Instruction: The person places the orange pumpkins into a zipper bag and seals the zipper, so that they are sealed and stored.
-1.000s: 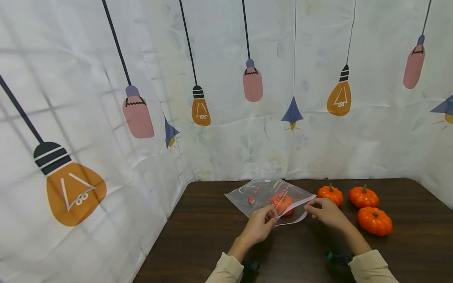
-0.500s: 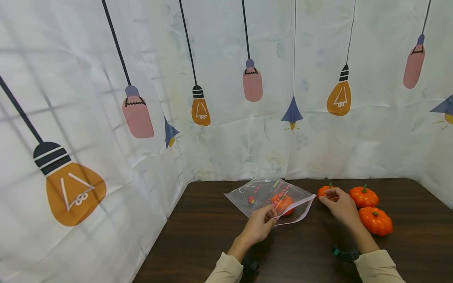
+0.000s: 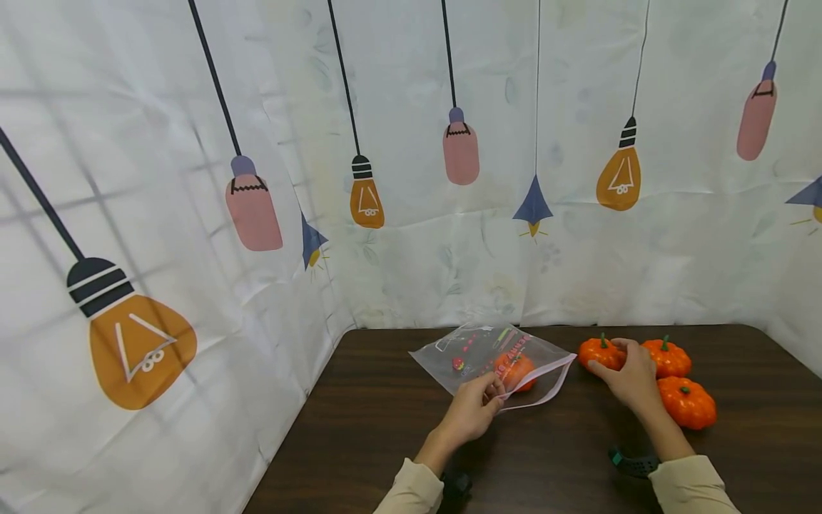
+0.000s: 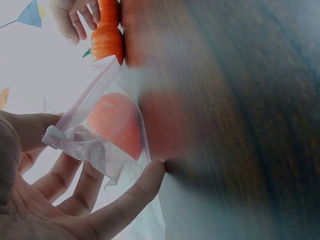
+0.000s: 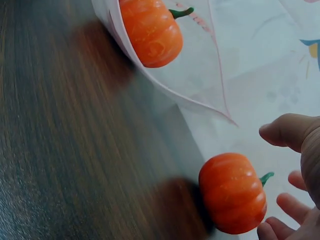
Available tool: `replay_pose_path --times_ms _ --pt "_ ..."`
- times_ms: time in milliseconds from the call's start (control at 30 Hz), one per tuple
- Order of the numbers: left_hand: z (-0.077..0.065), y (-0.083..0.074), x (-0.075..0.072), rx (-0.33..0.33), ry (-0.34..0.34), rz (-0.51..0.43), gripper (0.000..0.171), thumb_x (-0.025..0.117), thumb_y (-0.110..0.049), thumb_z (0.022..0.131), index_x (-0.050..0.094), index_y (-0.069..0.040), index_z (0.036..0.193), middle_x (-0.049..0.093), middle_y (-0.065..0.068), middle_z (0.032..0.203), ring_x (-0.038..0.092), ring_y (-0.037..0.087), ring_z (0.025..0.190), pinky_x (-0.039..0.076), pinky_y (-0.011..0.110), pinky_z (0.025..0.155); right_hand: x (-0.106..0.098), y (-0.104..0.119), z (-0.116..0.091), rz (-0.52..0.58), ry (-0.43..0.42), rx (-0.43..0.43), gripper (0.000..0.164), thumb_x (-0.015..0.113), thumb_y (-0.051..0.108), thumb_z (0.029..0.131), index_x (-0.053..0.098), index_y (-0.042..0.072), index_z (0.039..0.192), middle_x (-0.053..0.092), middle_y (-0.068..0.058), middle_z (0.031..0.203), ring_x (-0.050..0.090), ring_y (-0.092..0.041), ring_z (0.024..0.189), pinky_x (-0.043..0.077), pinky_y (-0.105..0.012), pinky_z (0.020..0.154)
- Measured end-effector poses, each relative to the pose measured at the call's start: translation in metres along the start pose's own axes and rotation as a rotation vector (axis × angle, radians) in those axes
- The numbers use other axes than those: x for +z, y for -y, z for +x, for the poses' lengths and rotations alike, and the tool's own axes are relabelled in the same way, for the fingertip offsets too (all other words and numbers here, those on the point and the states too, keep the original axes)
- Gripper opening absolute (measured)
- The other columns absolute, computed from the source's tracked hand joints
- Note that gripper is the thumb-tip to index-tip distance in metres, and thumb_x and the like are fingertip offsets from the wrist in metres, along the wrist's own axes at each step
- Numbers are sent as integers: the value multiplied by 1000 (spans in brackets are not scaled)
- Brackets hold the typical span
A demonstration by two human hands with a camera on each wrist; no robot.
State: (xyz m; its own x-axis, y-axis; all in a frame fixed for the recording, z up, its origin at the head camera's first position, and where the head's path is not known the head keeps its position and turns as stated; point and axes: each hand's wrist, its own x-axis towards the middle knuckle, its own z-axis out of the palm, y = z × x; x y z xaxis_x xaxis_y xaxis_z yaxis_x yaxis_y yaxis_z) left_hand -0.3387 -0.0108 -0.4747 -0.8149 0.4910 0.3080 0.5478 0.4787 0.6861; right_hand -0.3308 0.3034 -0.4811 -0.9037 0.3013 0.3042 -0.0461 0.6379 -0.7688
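Observation:
A clear zip bag (image 3: 472,350) with a pink-edged mouth lies on the table, one small orange toy pumpkin (image 3: 511,368) inside it. My left hand (image 3: 469,410) holds the near edge of the mouth, by the white zip slider (image 4: 53,136). The mouth gapes to the right. Just right of the bag sits another toy pumpkin (image 3: 596,355) with a green stem. My right hand (image 3: 636,378) is beside this pumpkin, thumb and fingers spread apart. In the right wrist view the thumb is clear of the pumpkin (image 5: 232,194), while the lower fingertips are close to its side.
Two more toy pumpkins, one at the back (image 3: 669,359) and one in front (image 3: 687,403), sit right of my right hand. The dark wooden table (image 3: 359,421) ends at a white cloth (image 3: 411,278) printed with lamps. A dark strap (image 3: 632,464) hangs under the right wrist.
My right hand has left the bag's mouth and moved right to the nearest loose pumpkin. The left hand keeps holding the bag in the same place.

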Motion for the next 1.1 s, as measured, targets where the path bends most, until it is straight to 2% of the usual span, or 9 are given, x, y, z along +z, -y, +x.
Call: replay_pose_path --times_ms 267,500,667,833,1100 --pt "0 0 0 -15 2 -7 9 67 -8 96 63 -15 92 57 -6 81 48 -2 66 43 17 64 3 -9 6 -57 60 -74 82 73 28 92 30 -12 149 28 -45 147 23 -61 132 18 -72 103" --pt "-1 0 -1 -7 6 -12 9 67 -7 96 63 -14 93 57 -6 81 48 -1 65 43 17 63 7 -18 8 -99 140 -54 87 69 34 93 23 -10 153 18 -46 151 20 -65 132 15 -76 102" --pt "-1 0 -1 4 14 -20 10 66 -3 95 62 -13 94 58 -4 81 47 -1 64 42 16 63 9 -23 4 -110 118 -70 79 69 30 93 30 -11 149 26 -43 148 23 -61 133 19 -73 100" --pt "-1 -1 -2 -2 25 -29 10 66 -3 95 63 -12 95 58 -3 82 46 -1 64 42 17 63 12 -24 3 -100 87 -72 73 71 24 92 34 -11 144 31 -43 144 31 -59 126 22 -70 97" --pt "-1 -1 -4 -13 34 -18 5 65 -7 97 63 -11 96 58 -3 83 46 -1 66 42 17 63 8 -22 4 -86 135 19 73 69 27 95 31 -7 145 34 -44 142 36 -66 121 29 -73 100"
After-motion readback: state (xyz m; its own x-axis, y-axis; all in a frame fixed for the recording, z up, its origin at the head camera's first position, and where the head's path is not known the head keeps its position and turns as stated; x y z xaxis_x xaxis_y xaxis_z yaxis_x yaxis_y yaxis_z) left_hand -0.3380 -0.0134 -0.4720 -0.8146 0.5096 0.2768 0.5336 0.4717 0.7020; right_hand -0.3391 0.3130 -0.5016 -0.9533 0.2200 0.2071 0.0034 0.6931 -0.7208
